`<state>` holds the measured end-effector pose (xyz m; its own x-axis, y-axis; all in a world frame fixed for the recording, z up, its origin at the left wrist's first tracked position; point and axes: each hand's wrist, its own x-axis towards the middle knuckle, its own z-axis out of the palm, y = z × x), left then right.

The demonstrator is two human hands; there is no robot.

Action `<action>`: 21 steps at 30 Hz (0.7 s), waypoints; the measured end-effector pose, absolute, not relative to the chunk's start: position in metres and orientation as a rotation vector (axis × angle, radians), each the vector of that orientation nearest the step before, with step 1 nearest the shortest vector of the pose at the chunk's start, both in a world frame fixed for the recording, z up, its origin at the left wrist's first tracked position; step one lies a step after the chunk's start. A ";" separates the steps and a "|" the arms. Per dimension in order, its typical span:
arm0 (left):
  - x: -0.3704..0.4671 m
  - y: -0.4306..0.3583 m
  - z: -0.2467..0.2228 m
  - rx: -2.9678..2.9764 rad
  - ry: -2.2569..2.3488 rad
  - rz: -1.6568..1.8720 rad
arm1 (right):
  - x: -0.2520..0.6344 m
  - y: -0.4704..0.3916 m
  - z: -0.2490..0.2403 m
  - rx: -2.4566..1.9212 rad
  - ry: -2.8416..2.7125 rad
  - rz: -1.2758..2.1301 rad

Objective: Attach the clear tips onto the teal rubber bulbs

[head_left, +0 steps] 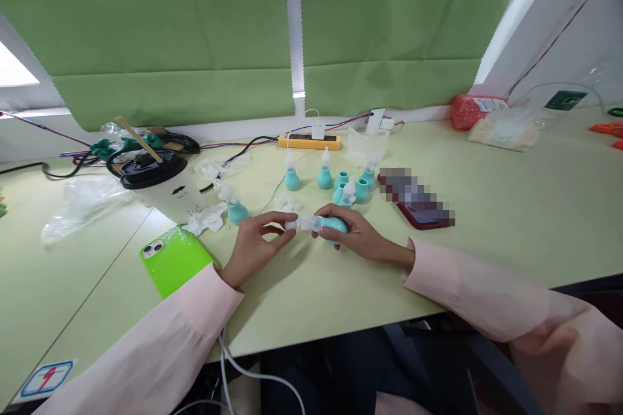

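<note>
My right hand (357,233) is wrapped round the teal squeeze bulb (335,227) of a nasal aspirator, which lies level just above the table. The fingers of my left hand (257,243) pinch the small translucent tip (291,225) at its other end. Between both hands shows the clear nozzle section (307,222). Behind them stand several more aspirators, among them one with a pointed clear top (324,176) and another nearer my left hand (237,211). Teal bulbs with open tops, such as this bulb (361,190), are grouped past my right hand. Small clear pieces (288,202) lie behind the held aspirator.
Left of my hands are a lidded paper cup (170,191), a crumpled tissue (207,219) and a green-cased phone (175,259). A dark red-cased phone (423,217) lies to the right. At the back sit a yellow power strip (304,142), cables and plastic bags (509,130).
</note>
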<state>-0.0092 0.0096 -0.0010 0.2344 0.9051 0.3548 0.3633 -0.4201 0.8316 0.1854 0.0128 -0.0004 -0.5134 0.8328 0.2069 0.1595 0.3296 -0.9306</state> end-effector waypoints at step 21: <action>-0.011 0.011 0.005 1.212 0.908 1.132 | 0.185 0.008 -0.012 -0.848 -2.070 0.513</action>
<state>-0.0110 0.0110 0.0048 0.2255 0.9730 0.0486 -0.1636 -0.0113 0.9865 0.1852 0.0083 -0.0121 -0.4359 0.7214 0.5382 0.3866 0.6900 -0.6118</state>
